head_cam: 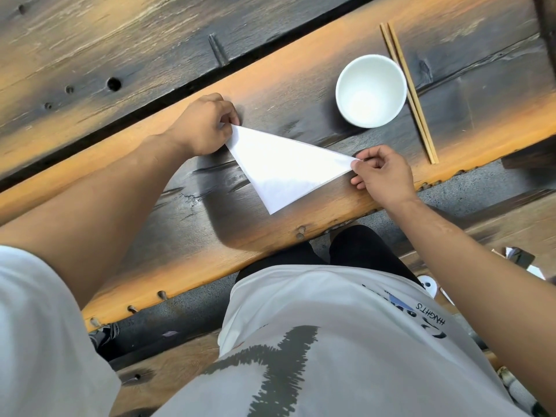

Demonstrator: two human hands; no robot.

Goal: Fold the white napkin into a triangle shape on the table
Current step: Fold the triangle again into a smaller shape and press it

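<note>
Dark, worn wooden planks with orange edges make up the table (270, 94), and on it lies the white napkin (285, 167), already a triangle with one point toward the person. Left hand (204, 127) pinches its far-left corner and right hand (382, 176) pinches its right corner. Beyond sits a white bowl (371, 90), with chopsticks (407, 91) just beside it.

Head view — steeply down, close

Your left hand (204, 124) covers the napkin (285, 167) corner; your right fingertips (359, 164) hide the opposite tip.
</note>
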